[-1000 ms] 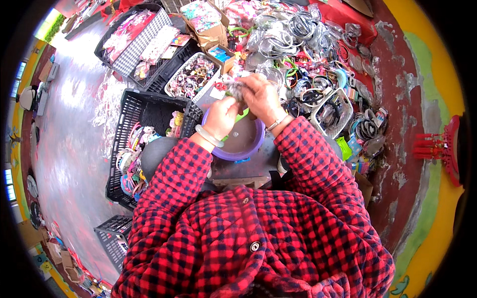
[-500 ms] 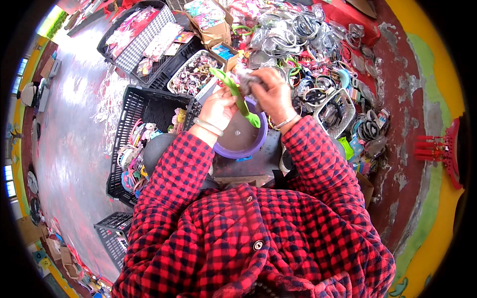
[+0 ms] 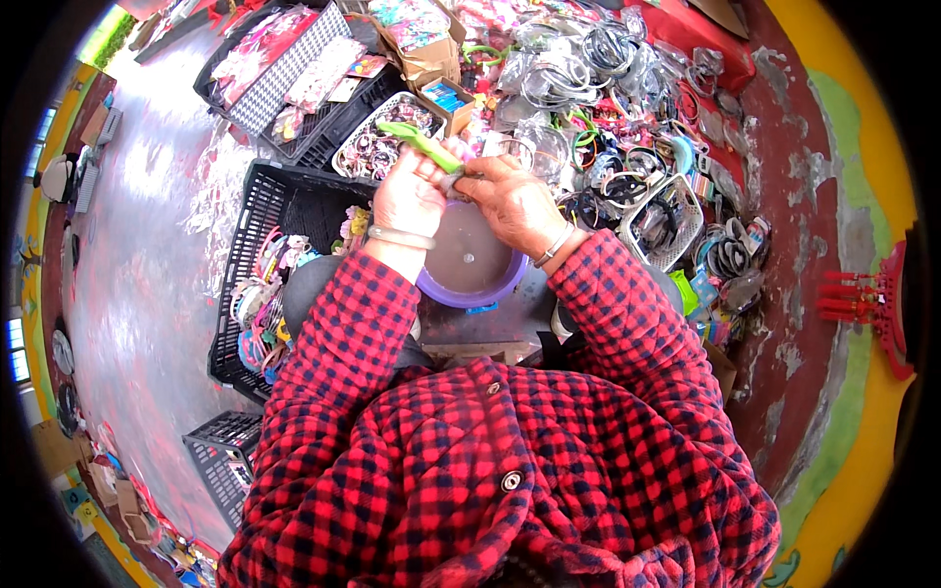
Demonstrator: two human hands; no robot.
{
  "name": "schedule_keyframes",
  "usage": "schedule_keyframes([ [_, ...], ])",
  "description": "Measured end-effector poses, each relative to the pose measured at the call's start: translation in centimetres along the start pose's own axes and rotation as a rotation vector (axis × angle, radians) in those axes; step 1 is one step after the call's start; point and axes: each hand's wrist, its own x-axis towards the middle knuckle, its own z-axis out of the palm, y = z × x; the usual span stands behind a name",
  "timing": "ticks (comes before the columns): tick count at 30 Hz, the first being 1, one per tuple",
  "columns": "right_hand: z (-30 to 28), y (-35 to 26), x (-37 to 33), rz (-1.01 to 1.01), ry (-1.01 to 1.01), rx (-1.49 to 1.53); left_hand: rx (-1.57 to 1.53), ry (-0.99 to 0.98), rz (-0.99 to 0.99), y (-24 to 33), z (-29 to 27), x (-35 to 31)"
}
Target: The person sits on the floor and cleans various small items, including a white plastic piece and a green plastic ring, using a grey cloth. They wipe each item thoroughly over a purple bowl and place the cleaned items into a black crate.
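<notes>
A bright green headband (image 3: 423,144) slants across my left hand (image 3: 408,202), whose palm is turned up with the fingers curled round the band. Its far end sticks out to the upper left, and its near part is hidden by my hands. My right hand (image 3: 520,206) is closed on a small grey cloth (image 3: 450,182) and presses it against the band. Only a bit of the cloth shows. Just below both hands stands a purple basin (image 3: 477,299) holding cloudy greyish water.
A black crate (image 3: 227,284) with headbands stands at left, a white basket (image 3: 387,118) of hair ties beyond the hands. Bagged hair bands (image 3: 559,78) pile up at the far right, beside a white basket (image 3: 676,253). A small cardboard box (image 3: 456,110) stands far ahead.
The green headband has swung from hanging over the basin to pointing up and left. My left hand has turned palm up, and the right hand has brought the grey cloth down onto the band.
</notes>
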Motion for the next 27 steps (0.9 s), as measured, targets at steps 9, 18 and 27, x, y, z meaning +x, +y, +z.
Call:
schedule_keyframes([
  [9,0.3,1.6,-0.4,0.135,0.154,0.146,0.003,0.153,0.038,1.0,0.7,0.0],
  [18,-0.5,3.1,-0.3,0.292,-0.287,0.335,-0.116,0.012,-0.061,1.3,-0.4,0.0],
  [27,-5.1,5.4,-0.4,0.434,0.01,0.3,-0.05,0.074,-0.015,1.9,-1.1,0.7],
])
